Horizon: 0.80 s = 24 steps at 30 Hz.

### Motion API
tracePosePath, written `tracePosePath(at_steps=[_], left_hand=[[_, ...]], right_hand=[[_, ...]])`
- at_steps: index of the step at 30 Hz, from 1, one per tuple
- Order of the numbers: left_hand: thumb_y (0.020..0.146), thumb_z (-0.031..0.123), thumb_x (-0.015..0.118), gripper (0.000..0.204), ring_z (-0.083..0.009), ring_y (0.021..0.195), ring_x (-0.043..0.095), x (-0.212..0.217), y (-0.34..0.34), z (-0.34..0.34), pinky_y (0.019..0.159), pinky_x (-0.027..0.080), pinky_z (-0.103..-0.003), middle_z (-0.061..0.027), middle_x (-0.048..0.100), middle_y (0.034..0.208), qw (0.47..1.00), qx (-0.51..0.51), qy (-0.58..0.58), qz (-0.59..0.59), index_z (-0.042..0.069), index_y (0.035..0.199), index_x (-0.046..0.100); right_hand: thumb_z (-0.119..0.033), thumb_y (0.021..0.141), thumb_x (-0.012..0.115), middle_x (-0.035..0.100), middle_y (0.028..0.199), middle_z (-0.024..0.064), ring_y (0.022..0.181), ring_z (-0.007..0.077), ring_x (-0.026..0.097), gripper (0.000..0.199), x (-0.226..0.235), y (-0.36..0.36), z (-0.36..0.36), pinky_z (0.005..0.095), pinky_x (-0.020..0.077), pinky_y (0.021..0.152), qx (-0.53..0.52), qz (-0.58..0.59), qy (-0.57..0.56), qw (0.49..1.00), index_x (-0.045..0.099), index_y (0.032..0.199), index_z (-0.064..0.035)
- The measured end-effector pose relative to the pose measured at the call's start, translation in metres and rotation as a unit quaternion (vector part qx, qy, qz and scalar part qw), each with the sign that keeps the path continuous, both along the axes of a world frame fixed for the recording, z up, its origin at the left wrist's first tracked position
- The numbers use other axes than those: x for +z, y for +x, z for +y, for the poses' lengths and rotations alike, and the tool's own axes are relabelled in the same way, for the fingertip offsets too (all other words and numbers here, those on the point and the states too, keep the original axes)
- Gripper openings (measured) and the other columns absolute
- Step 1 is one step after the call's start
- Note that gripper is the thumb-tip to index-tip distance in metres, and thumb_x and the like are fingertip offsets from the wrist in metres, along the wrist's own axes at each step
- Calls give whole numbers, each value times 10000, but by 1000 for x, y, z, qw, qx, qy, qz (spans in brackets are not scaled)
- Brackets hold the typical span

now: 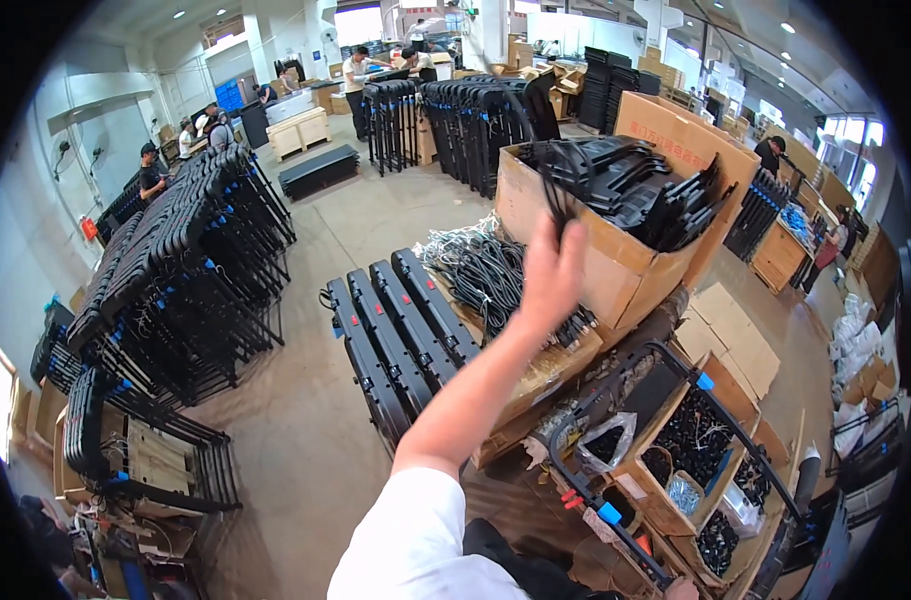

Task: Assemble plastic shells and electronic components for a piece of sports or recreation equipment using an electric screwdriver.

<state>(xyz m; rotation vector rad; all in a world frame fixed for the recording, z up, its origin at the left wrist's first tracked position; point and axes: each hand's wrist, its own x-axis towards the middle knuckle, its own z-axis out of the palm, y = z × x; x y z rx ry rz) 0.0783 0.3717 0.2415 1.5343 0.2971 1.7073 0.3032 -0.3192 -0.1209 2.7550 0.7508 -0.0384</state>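
My left hand (553, 275), on an outstretched arm with a white sleeve, is at the near corner of a big cardboard box (585, 245). Its fingers appear closed on a thin black plastic part (558, 200), blurred by motion. Dark plastic parts (635, 185) are heaped inside that box. At the bottom edge, my right hand (681, 589) shows only in part, closed around the end of a bent black tube frame (743, 432) with blue clips. The frame lies over an open wooden bin (630, 485) of small black fittings.
Bundled black cables (485, 275) lie beside the box, next to several long black housings (385, 335). Rows of black frames (175, 250) stand at left, more frames (475, 125) farther back. Co-workers (355, 80) stand across the hall. A flattened cardboard sheet (730, 335) lies at right.
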Motion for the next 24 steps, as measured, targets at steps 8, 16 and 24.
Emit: tracePosePath(at_steps=[8,16,24], left_hand=[[1128,317,492,271,-81,796,515,-181,2,-188,689,467,-271,21,540,863,906,-340,-195,162,60,1109,577],[1128,429,450,398,-169,793,523,-250,-26,-294,715,472,-363,-43,513,840,740,-522,-165,391,39,1134,532],[1152,419,392,352,-57,587,409,-279,-40,-313,497,359,-240,56,428,741,660,-598,-320,323,105,1059,522]], right_hand=[[-463,1091,436,715,957,179,798,292,666,484,70,-28,57,438,567,716,-156,112,-15,981,673,1152,-45],[-414,1128,456,708,860,54,676,146,671,454,163,-84,221,287,539,578,-145,525,607,578,659,1183,-11],[-348,1096,557,676,872,37,752,154,659,319,142,-93,279,309,534,671,-112,586,669,444,659,1111,-46]])
